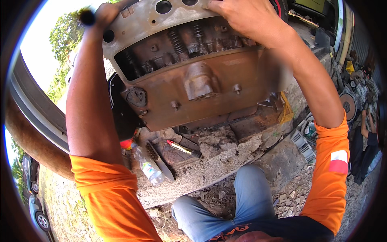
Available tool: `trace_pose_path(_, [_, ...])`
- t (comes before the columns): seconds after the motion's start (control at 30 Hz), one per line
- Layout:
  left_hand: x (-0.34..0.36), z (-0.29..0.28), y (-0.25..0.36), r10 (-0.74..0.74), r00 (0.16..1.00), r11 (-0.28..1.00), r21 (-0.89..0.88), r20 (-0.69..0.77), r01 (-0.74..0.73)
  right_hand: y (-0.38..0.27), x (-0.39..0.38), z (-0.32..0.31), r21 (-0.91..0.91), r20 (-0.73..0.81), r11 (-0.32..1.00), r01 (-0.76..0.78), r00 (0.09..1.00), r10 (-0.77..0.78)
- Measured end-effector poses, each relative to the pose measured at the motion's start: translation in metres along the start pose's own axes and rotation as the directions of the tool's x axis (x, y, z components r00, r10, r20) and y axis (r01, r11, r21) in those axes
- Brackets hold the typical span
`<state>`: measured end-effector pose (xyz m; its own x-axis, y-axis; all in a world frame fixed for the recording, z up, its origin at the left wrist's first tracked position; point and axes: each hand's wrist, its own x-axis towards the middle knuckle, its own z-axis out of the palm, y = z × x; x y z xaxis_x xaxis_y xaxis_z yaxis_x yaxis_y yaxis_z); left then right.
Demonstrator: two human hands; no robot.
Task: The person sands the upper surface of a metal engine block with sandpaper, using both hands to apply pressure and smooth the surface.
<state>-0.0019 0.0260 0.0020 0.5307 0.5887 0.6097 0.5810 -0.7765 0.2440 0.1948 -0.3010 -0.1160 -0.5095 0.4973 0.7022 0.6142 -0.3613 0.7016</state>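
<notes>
A rusty brown engine block (161,97) fills the upper middle, tilted toward me. Its grey metal face (137,22) has round holes and frames a long opening where coil springs (175,40) show. At the far left corner, my left hand (107,15) grips the edge; its fingertips pass out of view at the top. My right hand (238,14) closes over the far right edge, thumb lying on the grey face, other fingers hidden. Both arms reach straight out over the block. A dark blur covers part of its right end.
Below lies a concrete ledge (201,175) with a clear plastic bottle (150,167), a flat blade (163,163) and a slim red-and-pale-handled tool (179,148). To the right are a yellow stand (286,109), a white crate (303,147), a round disc (348,105) and another person (365,133).
</notes>
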Motion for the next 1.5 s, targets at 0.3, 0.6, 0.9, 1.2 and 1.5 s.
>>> trace_pose_path(0.3, [-0.02, -0.001, 0.014, 0.099, 0.995, 0.99, -0.093, -0.029, -0.102, 0.005, -0.005, -0.005, -0.02, -0.064, 1.0, 0.014, 0.998, -0.016])
trace_pose_path(0.6, [-0.004, -0.004, 0.003, 0.01, 1.0, 1.0, 0.001, 0.005, -0.01, 0.002, -0.001, -0.009, -0.044, -0.06, 0.999, 0.009, 0.998, -0.011])
trace_pose_path(0.9, [-0.007, -0.001, 0.003, 0.133, 0.991, 0.991, 0.013, -0.027, -0.132, 0.001, -0.003, -0.001, -0.077, -0.073, 0.992, 0.096, 0.992, -0.102])
trace_pose_path(1.2, [-0.004, -0.004, 0.0, 0.035, 0.999, 0.999, 0.024, -0.009, -0.035, 0.01, -0.005, -0.004, -0.011, -0.121, 0.994, 0.107, 0.987, -0.107])
trace_pose_path(1.5, [-0.008, -0.004, 0.002, 0.046, 0.999, 0.999, -0.028, -0.007, -0.046, 0.008, -0.008, 0.007, -0.042, -0.154, 0.983, 0.179, 0.971, -0.183])
